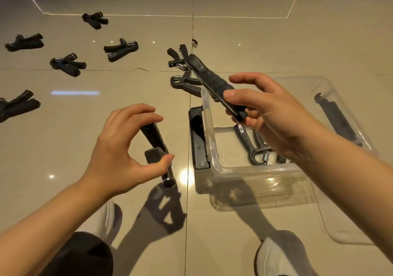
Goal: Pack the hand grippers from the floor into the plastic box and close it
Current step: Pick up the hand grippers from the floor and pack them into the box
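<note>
Above the plastic box (214, 156), right hand (268, 114) pinches one hand gripper (212, 82); left hand (125, 148), fingers curled, grasps another hand gripper (157, 146) over the floor (63, 148).

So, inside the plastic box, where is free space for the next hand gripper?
The plastic box floor is bare along its left wall. One hand gripper occupies the near right, under the right hand. The floor beyond the box is crowded.

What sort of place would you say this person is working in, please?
Probably an indoor room, home or gym, I cannot tell which. It shows a glossy tiled floor reflecting ceiling lights, hand grippers scattered on it, and a clear plastic box set on the floor.
</note>
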